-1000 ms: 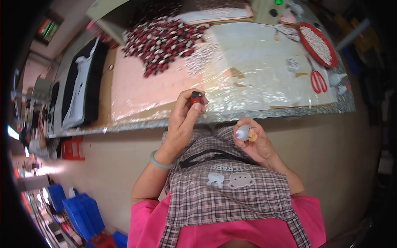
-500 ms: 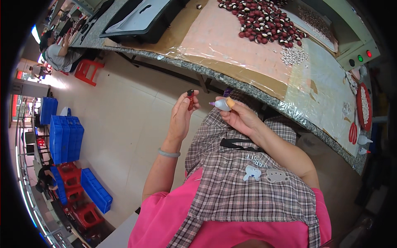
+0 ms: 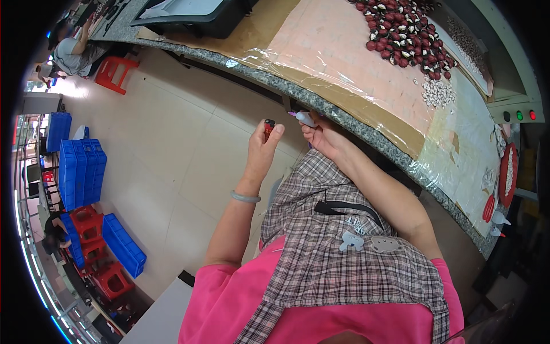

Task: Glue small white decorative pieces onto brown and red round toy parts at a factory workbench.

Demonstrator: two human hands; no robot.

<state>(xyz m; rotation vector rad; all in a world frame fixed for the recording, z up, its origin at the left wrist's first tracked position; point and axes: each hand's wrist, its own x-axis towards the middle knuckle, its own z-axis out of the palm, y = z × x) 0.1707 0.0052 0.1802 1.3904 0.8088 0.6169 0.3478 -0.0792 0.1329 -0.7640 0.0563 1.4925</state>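
Gripping a red and black lighter [image 3: 269, 127], the left hand [image 3: 262, 148] pinches it upright between the thumb and the curled fingers, with a pale bracelet [image 3: 245, 196] around the wrist. The right hand [image 3: 322, 137] pinches a small pale bottle [image 3: 305, 118] between thumb and fingers, its purple tip pointing left toward the lighter; how each finger sits on the bottle is partly hidden. The lighter and the bottle are near each other but apart, both over the floor [image 3: 166, 137] just off the near edge of the speckled table [image 3: 309, 98].

On the table, a pink sheet [image 3: 338, 57] lies under clear plastic. At its far right sits a heap of dark red and white balls [image 3: 401, 34], with small white pieces [image 3: 439, 93] just to the near side. A black tray [image 3: 229, 24] stands on the left part. At the right end are a red dish [image 3: 504, 198] of white bits, red scissors [image 3: 488, 208] and another small bottle [image 3: 500, 219]. A machine [image 3: 515, 86] at the far right shows a green and a red light.

Across the floor on the left are blue crates [image 3: 83, 172] and a red stool [image 3: 117, 74] beside a seated co-worker [image 3: 74, 51].
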